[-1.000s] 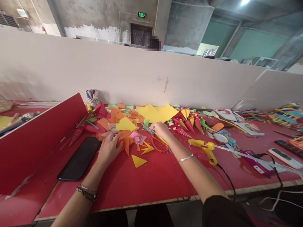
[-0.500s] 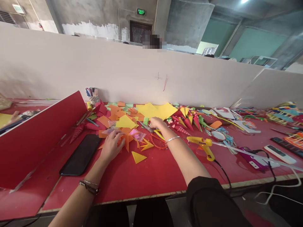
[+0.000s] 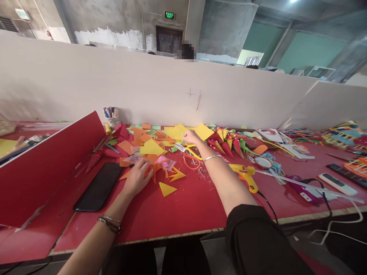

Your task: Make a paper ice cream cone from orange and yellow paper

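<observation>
We have bare red table (image 3: 172, 214) between our hands and its near edge. A red board (image 3: 51, 168) walls off our left; a phone (image 3: 97, 187) lies beside it, a glue gun (image 3: 249, 177) far right. Our left hand (image 3: 139, 176) curves over orange paper (image 3: 125, 162); our right hand (image 3: 191, 136), fingers bunched, overlaps a yellow sheet (image 3: 174, 132) beyond scissors (image 3: 180, 147). Whether either grips anything, we cannot tell. A patterned cup (image 3: 112, 121) holds pens (image 3: 110, 112).

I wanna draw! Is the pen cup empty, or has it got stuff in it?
It's got stuff in it: the cup stands upright, with pens poking up above its rim.
</observation>
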`<state>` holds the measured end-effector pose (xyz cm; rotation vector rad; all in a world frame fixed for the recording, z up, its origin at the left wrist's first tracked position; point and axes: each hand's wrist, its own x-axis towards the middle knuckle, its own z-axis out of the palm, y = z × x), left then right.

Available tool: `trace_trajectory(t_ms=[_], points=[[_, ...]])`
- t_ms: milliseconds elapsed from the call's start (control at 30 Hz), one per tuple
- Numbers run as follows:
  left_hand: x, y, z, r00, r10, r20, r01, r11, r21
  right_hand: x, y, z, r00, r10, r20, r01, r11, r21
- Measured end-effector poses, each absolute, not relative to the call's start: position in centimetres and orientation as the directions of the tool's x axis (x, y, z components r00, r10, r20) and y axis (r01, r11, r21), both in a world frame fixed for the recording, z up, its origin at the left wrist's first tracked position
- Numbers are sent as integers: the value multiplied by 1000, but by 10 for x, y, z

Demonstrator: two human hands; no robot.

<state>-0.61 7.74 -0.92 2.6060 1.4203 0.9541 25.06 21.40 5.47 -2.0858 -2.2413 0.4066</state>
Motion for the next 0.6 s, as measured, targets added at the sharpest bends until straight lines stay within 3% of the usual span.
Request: trace_trajectory(t_ms=[300,600], points=[[-4,76,-9,401,771,494,728,-596,339,261,224,73,29,971,236,912,71,-403],[-3,75,-6,400,773,493,706,-602,372,272,186,132,54,842,537,783,298,-546]])
